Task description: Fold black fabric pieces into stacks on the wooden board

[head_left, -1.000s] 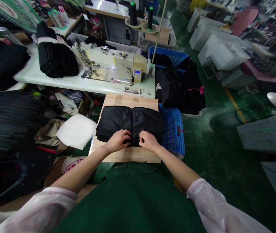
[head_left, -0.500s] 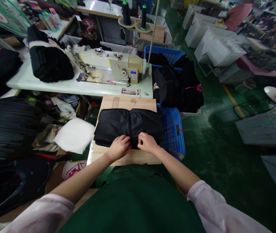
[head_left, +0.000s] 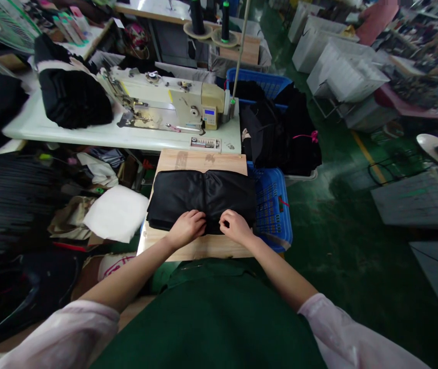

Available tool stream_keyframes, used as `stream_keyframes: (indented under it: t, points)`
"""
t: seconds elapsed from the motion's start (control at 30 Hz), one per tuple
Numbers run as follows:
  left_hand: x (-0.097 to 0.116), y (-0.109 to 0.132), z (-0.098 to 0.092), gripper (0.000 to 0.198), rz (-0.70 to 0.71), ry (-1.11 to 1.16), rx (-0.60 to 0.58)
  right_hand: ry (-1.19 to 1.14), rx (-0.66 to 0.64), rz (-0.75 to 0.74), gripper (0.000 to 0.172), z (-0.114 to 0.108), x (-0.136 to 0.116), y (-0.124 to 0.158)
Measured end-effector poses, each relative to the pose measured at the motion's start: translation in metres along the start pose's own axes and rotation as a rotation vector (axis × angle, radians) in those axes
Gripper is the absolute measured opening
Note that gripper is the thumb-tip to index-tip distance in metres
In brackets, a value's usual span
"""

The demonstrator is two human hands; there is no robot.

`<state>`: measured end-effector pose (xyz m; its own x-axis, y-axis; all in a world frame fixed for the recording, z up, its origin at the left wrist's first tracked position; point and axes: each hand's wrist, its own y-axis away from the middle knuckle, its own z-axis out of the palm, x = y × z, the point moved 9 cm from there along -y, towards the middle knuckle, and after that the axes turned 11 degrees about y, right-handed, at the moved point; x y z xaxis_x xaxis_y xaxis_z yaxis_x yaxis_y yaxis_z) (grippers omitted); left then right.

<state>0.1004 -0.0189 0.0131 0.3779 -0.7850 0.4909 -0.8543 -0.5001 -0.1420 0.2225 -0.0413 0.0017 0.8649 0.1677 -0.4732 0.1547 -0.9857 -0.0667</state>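
Note:
A stack of folded black fabric (head_left: 176, 192) lies flat on a wooden board (head_left: 182, 160), a crease running down its middle. My left hand (head_left: 187, 226) rests on the near edge of the fabric, just left of that crease, with its fingers curled down onto the cloth. To the right of the crease, my right hand (head_left: 236, 225) has thumb and fingertips brought together in a pinch at the same edge. The fingertips of both hands are partly hidden, so how much cloth each one grips is unclear.
Beyond the board stands a sewing machine (head_left: 180, 97) on a pale table (head_left: 50, 134), beside a black fabric pile (head_left: 75, 97). Blue basket (head_left: 273, 205) sits right of the board. More black cloth (head_left: 280, 133) fills a bin behind it. White material (head_left: 117, 212) lies at left.
The view has shifted slightly. Both hands stay at the fabric's near edge, with a slightly wider gap between their fingertips. The fabric stack keeps its place on the board.

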Motion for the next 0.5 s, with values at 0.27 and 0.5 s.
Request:
stream_keyframes:
  t: [0.27,0.5]
  points:
    - [-0.009,0.002,0.002,0.016,-0.013,0.035,0.008,0.08,0.05,-0.075,0.011,-0.004,-0.019,0.004]
    - [-0.015,-0.004,-0.006,0.017,-0.011,0.17,0.013,0.211,-0.013,-0.151,0.013,0.007,-0.033,-0.005]
